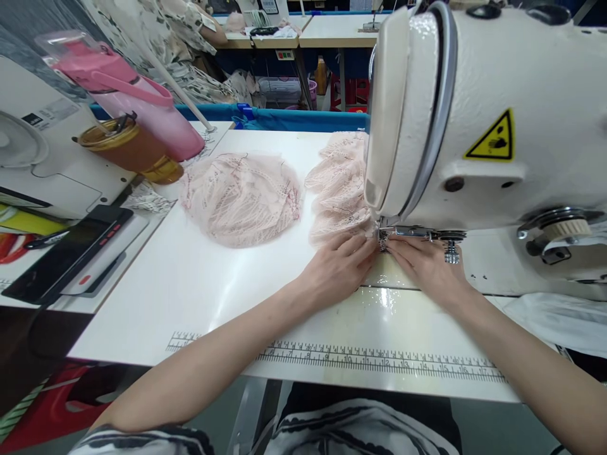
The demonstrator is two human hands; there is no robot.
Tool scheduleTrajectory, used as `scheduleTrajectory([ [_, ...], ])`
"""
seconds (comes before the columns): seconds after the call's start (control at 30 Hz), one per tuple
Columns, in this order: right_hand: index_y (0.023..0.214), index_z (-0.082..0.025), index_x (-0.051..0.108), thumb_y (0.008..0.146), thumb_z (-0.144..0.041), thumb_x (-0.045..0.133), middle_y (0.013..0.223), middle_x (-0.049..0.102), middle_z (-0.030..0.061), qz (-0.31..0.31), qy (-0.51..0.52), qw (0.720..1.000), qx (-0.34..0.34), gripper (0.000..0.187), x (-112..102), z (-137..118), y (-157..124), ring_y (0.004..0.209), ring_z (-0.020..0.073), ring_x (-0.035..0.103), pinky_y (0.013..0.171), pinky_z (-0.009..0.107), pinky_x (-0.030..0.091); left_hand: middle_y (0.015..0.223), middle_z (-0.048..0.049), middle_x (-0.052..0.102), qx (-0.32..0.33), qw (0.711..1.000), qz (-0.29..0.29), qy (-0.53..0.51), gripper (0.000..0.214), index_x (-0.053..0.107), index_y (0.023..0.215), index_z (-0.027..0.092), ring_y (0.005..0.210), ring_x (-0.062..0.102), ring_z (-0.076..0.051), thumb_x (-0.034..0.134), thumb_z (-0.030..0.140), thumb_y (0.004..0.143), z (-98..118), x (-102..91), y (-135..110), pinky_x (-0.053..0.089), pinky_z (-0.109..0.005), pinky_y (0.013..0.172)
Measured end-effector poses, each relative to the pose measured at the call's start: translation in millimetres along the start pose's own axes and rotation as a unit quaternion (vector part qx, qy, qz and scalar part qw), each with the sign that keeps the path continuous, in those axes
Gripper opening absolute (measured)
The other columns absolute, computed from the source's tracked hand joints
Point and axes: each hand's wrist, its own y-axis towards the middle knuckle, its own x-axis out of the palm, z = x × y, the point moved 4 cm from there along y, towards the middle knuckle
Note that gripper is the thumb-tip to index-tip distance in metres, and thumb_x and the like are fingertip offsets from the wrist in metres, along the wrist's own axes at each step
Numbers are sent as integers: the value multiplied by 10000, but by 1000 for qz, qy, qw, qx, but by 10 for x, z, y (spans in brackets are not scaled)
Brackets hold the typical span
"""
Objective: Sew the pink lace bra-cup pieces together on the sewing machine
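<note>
Behind the machine [484, 101], lace [337, 189] partly hidden.

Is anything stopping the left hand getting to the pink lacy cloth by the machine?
Nothing visible is: the left hand touches the near end of the pink lacy cloth. The sewing machine head only hides part of it, and the other lacy piece lies off to the left.

Sewing machine [502, 88], cut off by the top and right edges. Below its head, metal fittings [417, 233] partly hide the right hand [424, 260]; the left hand [339, 265] covers the near end of the pink lace [339, 183], whose right margin passes behind the machine. Far left of the machine, a white device [61, 164] is truncated, its label [52, 114] illegibly small.
</note>
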Motion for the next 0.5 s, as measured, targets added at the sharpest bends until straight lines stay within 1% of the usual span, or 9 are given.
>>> scheduleTrajectory([
  [0.07, 964, -204, 719, 936, -204, 521, 1035, 741, 22, -1, -16, 1000, -26, 199, 4, -29, -33, 811, 144, 676, 681, 287, 463, 1248, -120, 645, -3, 1000, -5, -6, 308, 608, 1195, 58, 1143, 613, -225, 453, 204, 974, -5, 10, -11, 475, -386, 1034],
  [0.17, 1038, -197, 699, 946, -238, 514, 1116, 716, 25, -15, -1, 999, -50, 211, 22, -70, -70, 883, 152, 669, 767, 313, 482, 1290, -146, 616, -32, 999, -26, -15, 383, 580, 1242, 34, 1213, 576, -250, 442, 273, 977, -41, 33, -23, 456, -387, 1055],
  [0.23, 1045, -204, 699, 949, -265, 512, 1120, 712, 24, -19, 16, 999, -40, 219, 28, -78, -79, 900, 158, 664, 802, 329, 485, 1326, -142, 592, -42, 998, -35, -20, 414, 563, 1273, 39, 1244, 552, -261, 433, 295, 974, -58, 39, -20, 450, -394, 1059],
  [0.3, 1041, -211, 703, 948, -279, 514, 1112, 709, 24, -23, 25, 999, -23, 221, 30, -78, -82, 898, 165, 663, 808, 340, 485, 1351, -117, 576, -40, 998, -41, -25, 415, 552, 1302, 70, 1258, 540, -266, 424, 293, 976, -62, 38, -11, 451, -407, 1053],
  [0.4, 1051, -222, 703, 947, -287, 520, 1120, 697, 24, -25, 22, 999, -15, 220, 28, -81, -89, 879, 163, 660, 793, 341, 477, 1344, -82, 587, -31, 998, -47, -27, 399, 563, 1309, 111, 1242, 553, -264, 415, 285, 982, -58, 34, 2, 448, -421, 1049],
  [0.5, 1052, -230, 701, 953, -298, 512, 1122, 692, 23, -17, 12, 1000, -17, 224, 18, -89, -98, 843, 156, 651, 787, 342, 462, 1326, -70, 602, -33, 998, -47, -23, 398, 571, 1304, 113, 1229, 561, -263, 419, 287, 980, -62, 28, 5, 437, -417, 1055],
])
